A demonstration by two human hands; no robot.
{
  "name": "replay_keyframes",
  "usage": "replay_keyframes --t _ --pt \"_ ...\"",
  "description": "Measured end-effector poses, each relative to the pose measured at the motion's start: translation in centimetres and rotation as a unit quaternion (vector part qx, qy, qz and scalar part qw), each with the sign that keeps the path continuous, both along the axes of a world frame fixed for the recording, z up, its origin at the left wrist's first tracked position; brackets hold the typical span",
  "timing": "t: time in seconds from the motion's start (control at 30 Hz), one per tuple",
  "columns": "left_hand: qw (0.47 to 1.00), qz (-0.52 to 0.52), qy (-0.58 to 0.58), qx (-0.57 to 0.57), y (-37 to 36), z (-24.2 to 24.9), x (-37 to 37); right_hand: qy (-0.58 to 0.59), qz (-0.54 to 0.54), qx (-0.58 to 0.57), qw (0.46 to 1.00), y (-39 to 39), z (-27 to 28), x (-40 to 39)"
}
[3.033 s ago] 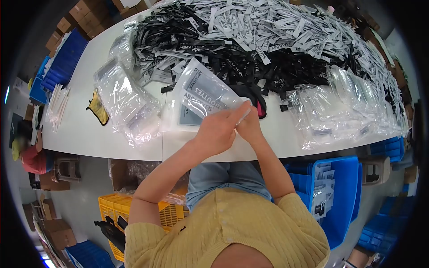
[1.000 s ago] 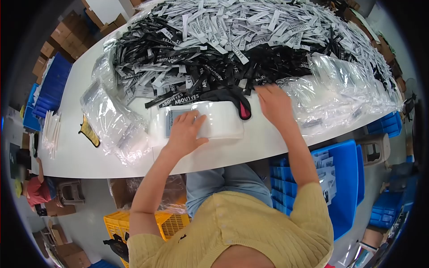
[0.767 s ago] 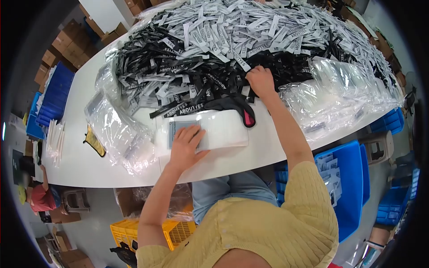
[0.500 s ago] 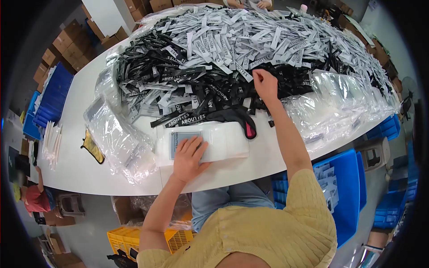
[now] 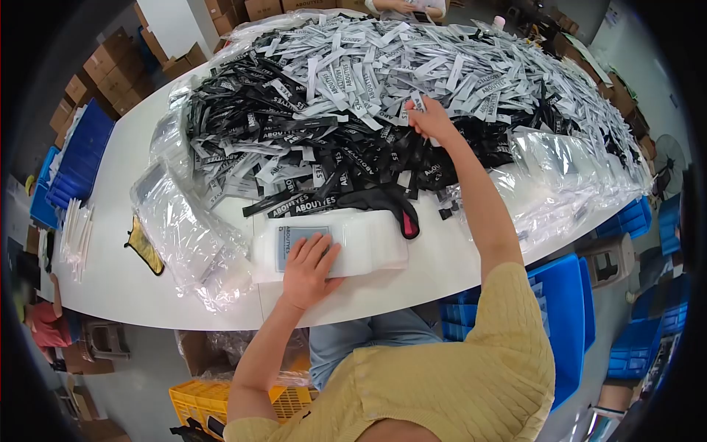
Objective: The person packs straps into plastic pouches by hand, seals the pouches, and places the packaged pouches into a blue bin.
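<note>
My left hand (image 5: 310, 269) lies flat, fingers spread, on a stack of clear plastic bags (image 5: 368, 243). A grey printed panel (image 5: 292, 243) shows on the bags beside its fingertips. My right hand (image 5: 436, 122) reaches into the heap, its fingers closed on a slim white printed packet (image 5: 417, 101); part of the packet is hidden by the fingers. Around it lie black packets (image 5: 361, 158) and white packets (image 5: 353, 77) printed ABOUTYES. A black glove-like item with a pink patch (image 5: 407, 214) lies just behind the bag stack.
Piles of clear bags lie left (image 5: 184, 228) and right (image 5: 545, 177) on the white table (image 5: 125, 280). A black-and-yellow item (image 5: 144, 249) sits at left. Blue bins (image 5: 567, 324) and a yellow crate (image 5: 195, 401) stand below. Another person's hands (image 5: 405, 7) are across the table.
My right hand has shifted slightly back and left over the heap, and a white packet now shows between its fingers. My left hand stays on the bags.
</note>
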State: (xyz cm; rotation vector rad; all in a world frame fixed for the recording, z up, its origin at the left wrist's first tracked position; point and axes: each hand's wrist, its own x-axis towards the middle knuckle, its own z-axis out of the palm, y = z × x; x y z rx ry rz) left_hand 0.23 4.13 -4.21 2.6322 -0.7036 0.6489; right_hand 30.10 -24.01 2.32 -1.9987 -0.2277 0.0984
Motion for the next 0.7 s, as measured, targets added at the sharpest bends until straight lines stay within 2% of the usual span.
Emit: replay_keyframes --t 0.03,0.07,0.1,0.13,0.17,0.27,0.43,0.47,0.5,0.57,0.63,0.7 --pt "1.000 0.001 0.000 0.000 0.0 0.0 0.1 -0.145 0.012 -0.111 0.983 -0.6 -1.0 -0.2" --pt "1.000 0.000 -0.002 0.002 0.0 0.0 0.2 -0.285 0.024 -0.219 0.933 -1.0 -2.7 -0.3" --pt "1.000 -0.001 -0.003 0.004 -0.1 0.1 0.2 -0.414 0.036 -0.319 0.852 -1.2 -3.8 -0.6" --pt "1.000 -0.001 -0.003 0.006 -0.1 0.0 0.2 -0.284 0.072 -0.436 0.851 -0.7 -2.9 -1.7" --pt "1.000 0.000 0.001 0.003 -0.1 0.0 0.0 -0.276 0.112 -0.473 0.829 -0.3 -2.7 -2.8" --pt "1.000 -0.006 0.010 -0.009 0.0 0.4 0.3 -0.355 0.082 -0.392 0.845 -0.4 -4.3 -2.0" --pt "0.998 -0.033 0.034 -0.040 0.4 0.9 0.2 -0.432 -0.073 -0.169 0.883 2.2 -1.2 -5.3" --pt "0.996 -0.041 0.050 -0.056 0.5 0.9 0.4 -0.345 -0.037 -0.064 0.936 2.2 -1.3 -5.9" --pt "0.994 -0.048 0.067 -0.072 0.7 0.9 0.4 -0.167 0.018 0.060 0.984 2.6 0.7 -8.9" --pt "0.989 -0.034 0.068 -0.128 1.1 0.4 0.5 -0.123 0.019 0.083 0.989 2.5 1.1 -12.9" --pt "0.977 0.007 0.036 -0.208 1.5 -1.2 0.6 -0.174 -0.010 0.101 0.980 2.2 -0.4 -16.6" --pt "0.951 0.061 0.169 -0.253 1.8 0.0 0.5 -0.186 -0.037 0.117 0.975 1.4 -2.8 -19.7"
